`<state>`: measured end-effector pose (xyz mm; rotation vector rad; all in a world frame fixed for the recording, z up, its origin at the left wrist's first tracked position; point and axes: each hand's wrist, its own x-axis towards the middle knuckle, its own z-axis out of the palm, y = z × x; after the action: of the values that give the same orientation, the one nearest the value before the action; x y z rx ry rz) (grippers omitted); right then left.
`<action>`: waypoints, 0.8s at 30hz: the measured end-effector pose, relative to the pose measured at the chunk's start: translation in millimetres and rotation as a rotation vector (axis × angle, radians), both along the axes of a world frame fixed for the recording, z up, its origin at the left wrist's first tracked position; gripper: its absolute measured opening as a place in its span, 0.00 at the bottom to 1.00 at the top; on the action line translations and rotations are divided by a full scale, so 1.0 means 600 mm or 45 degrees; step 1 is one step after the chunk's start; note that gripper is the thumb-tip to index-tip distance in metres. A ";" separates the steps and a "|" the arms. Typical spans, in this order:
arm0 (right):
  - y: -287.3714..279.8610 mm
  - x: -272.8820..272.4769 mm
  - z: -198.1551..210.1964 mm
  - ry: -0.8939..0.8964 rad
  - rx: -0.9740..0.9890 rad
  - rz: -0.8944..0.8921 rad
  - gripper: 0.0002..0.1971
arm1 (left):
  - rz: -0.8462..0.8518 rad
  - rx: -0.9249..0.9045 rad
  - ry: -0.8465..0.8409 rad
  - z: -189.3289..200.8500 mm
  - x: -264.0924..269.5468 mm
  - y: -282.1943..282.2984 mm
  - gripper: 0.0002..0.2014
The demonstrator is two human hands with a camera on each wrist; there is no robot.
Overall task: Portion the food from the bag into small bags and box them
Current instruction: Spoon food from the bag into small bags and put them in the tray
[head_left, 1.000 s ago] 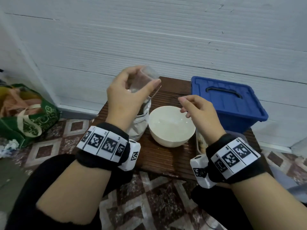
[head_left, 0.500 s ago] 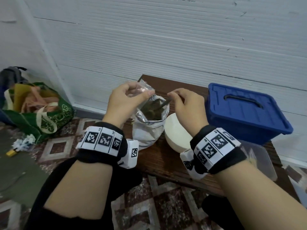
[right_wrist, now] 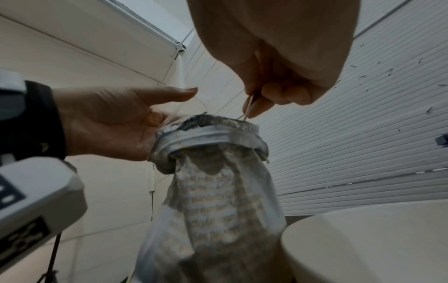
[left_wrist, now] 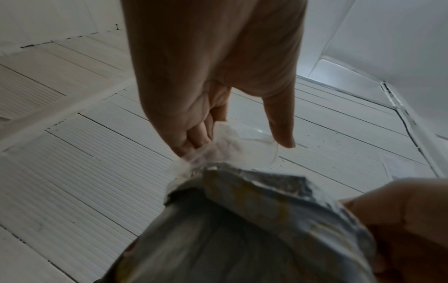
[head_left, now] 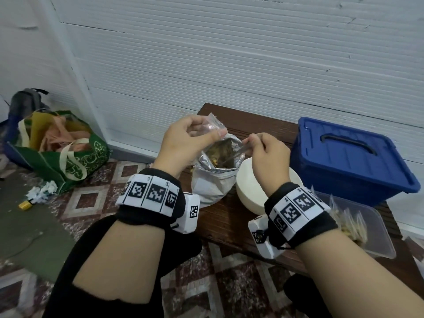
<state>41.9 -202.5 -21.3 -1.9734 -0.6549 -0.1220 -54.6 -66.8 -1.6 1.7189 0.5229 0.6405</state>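
An open silver foil food bag [head_left: 213, 180] stands on the brown table [head_left: 229, 221], with dark food showing inside. My left hand [head_left: 195, 136] grips a small clear bag [head_left: 213, 126] at the foil bag's rim, thumb and fingers spreading its mouth [left_wrist: 242, 147]. My right hand [head_left: 254, 143] pinches a thin utensil handle [head_left: 238, 151] that reaches down into the foil bag; its tip is hidden in the food. In the right wrist view the fingers [right_wrist: 257, 107] pinch the handle just above the foil bag [right_wrist: 218, 191].
A white bowl [head_left: 247, 198] sits right of the foil bag, under my right wrist. A blue lidded box [head_left: 351, 157] stands at back right. A clear tub [head_left: 376, 237] with filled small bags is at front right. A green shopping bag [head_left: 75, 157] lies on the floor, left.
My left hand has lowered the small clear bag to the foil bag's mouth. My right hand has moved from above the bowl to the foil bag and now pinches the utensil.
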 end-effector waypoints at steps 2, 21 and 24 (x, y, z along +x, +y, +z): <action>-0.001 0.005 0.005 0.129 0.053 -0.073 0.14 | 0.001 0.018 -0.019 0.003 -0.003 -0.002 0.17; -0.026 0.066 0.091 0.222 0.300 -0.346 0.19 | -0.119 0.571 0.378 0.009 -0.015 0.028 0.23; -0.022 0.068 0.094 0.239 0.277 -0.308 0.19 | -0.118 0.580 0.407 0.012 -0.012 0.028 0.23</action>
<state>82.5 -215.7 34.9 -1.8193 -0.2674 -0.1470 -61.8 -50.2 5.3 2.2839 0.5416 0.4393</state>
